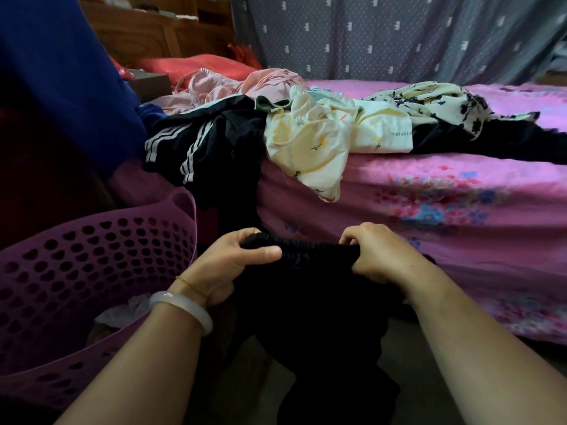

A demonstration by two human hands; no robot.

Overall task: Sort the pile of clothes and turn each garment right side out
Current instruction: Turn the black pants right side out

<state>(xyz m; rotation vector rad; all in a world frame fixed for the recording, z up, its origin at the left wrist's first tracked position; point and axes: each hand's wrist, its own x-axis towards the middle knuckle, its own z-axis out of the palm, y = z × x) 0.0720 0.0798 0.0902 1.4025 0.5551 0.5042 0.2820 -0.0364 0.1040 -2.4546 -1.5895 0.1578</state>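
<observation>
Pink floral sheeting covers the bed [445,210] straight ahead, and a grey curtain [399,35] printed with small white crowns hangs behind it. On the mattress lies the pile of clothes [276,127], heaped toward the left end. A black striped garment [196,151] with white bands spills over the bed's edge. A cream top [306,142] with little printed sprigs is draped beside it, also hanging over the edge. A pink garment [233,87] is crumpled at the back, and a cream floral piece [435,102] with black blooms lies off to the right.

Down front, both hands are on the black garment [313,302]. The left hand [233,265] has its grip closed on the gathered, elastic-looking band, thumb pressed flat across the top, fingers curled over the far side. The right hand [380,256] is just along the same band, fingers tucked tight into the fabric, grip fully closed. Between the two fists the band is bunched. Below them the dark cloth hangs down between the forearms, and whether it is inside out I cannot tell.

A pale bangle [184,308] sits on the left wrist. Close by the bed on the left stands a purple basket [92,256] with a perforated wall and some light cloth in its bottom. Deep blue fabric [61,72] hangs at the upper left.
</observation>
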